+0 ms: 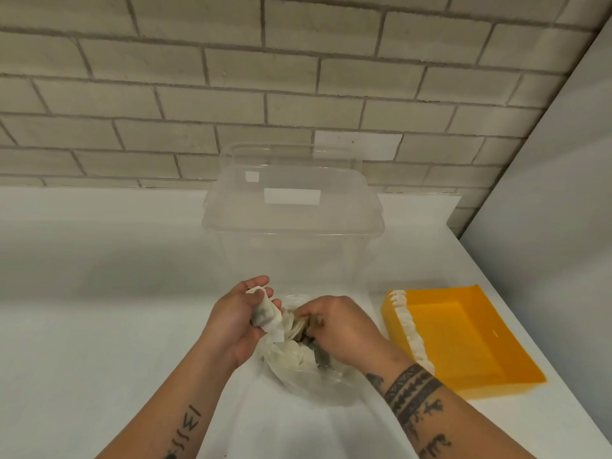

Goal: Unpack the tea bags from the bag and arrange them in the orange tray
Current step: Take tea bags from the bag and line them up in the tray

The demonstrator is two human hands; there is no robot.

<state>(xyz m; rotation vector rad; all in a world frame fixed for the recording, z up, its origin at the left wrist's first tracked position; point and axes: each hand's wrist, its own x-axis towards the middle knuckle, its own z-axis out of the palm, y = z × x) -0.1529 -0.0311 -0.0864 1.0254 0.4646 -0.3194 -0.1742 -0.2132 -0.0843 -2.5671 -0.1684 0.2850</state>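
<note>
White counter [99, 326], brick wall [298, 77] behind. At frame centre tea bags [265, 315] are pinched in the curled left hand [231, 323]; more are gripped by the right hand [334, 326] inside the plastic bag [308, 380]. Unpacking is judged under way: next, a carry is needed to the orange tray [463, 342], lower right, extending the row [410, 329] along its left wall.

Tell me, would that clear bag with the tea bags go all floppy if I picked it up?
Probably floppy: the clear bag looks thin and crumpled, slumping around the tea bags inside. Likely light too: the left hand holds some in just its fingers. Its shiny plastic might feel slippery.
</note>
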